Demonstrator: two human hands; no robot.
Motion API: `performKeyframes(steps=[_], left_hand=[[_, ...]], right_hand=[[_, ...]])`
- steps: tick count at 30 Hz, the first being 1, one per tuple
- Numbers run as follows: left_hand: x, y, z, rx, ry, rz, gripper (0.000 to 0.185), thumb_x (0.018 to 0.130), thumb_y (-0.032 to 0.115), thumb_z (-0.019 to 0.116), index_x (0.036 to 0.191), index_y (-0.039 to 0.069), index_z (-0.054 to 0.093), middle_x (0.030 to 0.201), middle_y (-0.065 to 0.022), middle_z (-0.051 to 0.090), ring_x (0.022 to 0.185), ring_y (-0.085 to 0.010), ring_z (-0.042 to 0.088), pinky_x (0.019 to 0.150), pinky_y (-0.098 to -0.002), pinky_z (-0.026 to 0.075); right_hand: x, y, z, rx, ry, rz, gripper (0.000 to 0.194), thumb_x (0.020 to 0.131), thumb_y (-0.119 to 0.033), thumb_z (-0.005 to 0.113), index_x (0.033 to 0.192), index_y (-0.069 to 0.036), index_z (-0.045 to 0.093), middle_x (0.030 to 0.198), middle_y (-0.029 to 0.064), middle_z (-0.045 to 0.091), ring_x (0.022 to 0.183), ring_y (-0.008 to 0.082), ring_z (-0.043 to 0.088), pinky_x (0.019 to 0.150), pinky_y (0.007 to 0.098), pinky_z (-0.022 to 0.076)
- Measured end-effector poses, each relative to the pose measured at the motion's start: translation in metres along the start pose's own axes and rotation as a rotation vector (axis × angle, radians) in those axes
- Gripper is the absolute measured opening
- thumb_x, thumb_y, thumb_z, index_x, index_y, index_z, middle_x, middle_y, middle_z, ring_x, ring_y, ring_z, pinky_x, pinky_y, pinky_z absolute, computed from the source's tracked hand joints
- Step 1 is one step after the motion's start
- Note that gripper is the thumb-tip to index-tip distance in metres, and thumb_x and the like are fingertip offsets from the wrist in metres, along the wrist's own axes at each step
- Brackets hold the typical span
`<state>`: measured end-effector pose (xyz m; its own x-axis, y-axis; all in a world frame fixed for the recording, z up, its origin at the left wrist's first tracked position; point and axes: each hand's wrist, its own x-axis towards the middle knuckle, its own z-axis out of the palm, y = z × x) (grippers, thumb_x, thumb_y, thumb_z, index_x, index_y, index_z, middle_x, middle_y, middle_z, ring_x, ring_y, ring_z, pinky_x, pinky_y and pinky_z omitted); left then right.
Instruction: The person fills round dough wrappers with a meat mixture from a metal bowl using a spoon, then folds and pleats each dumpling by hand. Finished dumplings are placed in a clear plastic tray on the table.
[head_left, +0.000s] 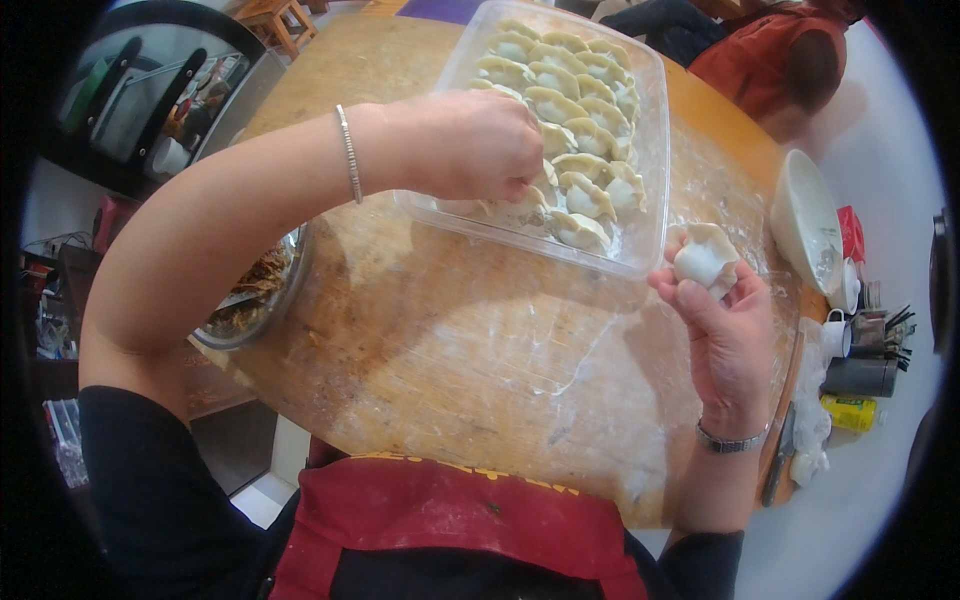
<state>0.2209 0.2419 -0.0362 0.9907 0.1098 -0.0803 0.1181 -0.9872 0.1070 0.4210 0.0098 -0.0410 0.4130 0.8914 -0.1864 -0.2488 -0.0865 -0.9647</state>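
Observation:
A pleated dumpling is held between the thumb and fingers of my right hand, just off the near right corner of a clear plastic tray. Several rows of pale folded dumplings fill much of this tray, with white flour on its floor. My left hand reaches across the tray's left side, knuckles up and fingers curled down by the dumplings at the near edge. Its fingertips are hidden, so I cannot tell whether it pinches one. Beneath my left forearm, a bowl holds brown chopped filling and a utensil.
Flour streaks the wooden table. A white bowl stands tilted in view at the right, near a white mug and yellow can. A knife lies along the right edge. A person in an orange-red garment is beyond the table.

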Motion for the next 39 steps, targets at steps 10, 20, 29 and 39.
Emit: performKeyframes(steps=[10,20,29,39], left_hand=[[0.005,0.011,0.006,-0.045,0.161,0.109,0.016,0.088,0.018,0.069,0.087,0.003,0.074,0.095,-0.0132,0.070,0.102,-0.0307,0.065,0.092,-0.0419,0.053],[0.029,0.015,0.022,-0.072,0.077,0.165,0.012,0.085,0.013,0.067,0.088,0.004,0.075,0.094,-0.0146,0.072,0.109,-0.0305,0.064,0.093,-0.0418,0.055],[0.020,0.015,0.019,-0.115,0.133,0.135,0.014,0.085,0.013,0.068,0.093,0.004,0.076,0.096,-0.0128,0.070,0.110,-0.0294,0.062,0.092,-0.0433,0.054],[0.029,0.025,0.015,-0.264,0.177,0.039,0.015,0.085,0.013,0.071,0.095,0.001,0.074,0.101,-0.0162,0.069,0.108,-0.0328,0.064,0.096,-0.0427,0.052]], right_hand=[[-0.001,0.000,0.000,-0.002,0.010,0.004,0.036,0.088,0.006,0.072,0.122,0.009,0.060,0.108,0.0158,0.072,0.096,0.0235,0.074,0.091,0.0336,0.0599],[0.003,-0.008,0.002,-0.120,-0.037,0.013,0.032,0.087,0.005,0.071,0.118,0.006,0.063,0.106,0.0120,0.072,0.094,0.0182,0.072,0.090,0.0309,0.0575],[0.025,-0.004,0.019,-0.761,-0.118,-0.252,0.029,0.084,-0.008,0.071,0.111,0.002,0.069,0.094,0.0136,0.072,0.084,0.0205,0.068,0.077,0.0318,0.0532],[0.036,-0.004,0.020,-1.140,-0.061,-0.415,0.033,0.081,-0.014,0.072,0.109,0.003,0.071,0.097,0.0214,0.069,0.097,0.0341,0.062,0.088,0.0411,0.0497]])
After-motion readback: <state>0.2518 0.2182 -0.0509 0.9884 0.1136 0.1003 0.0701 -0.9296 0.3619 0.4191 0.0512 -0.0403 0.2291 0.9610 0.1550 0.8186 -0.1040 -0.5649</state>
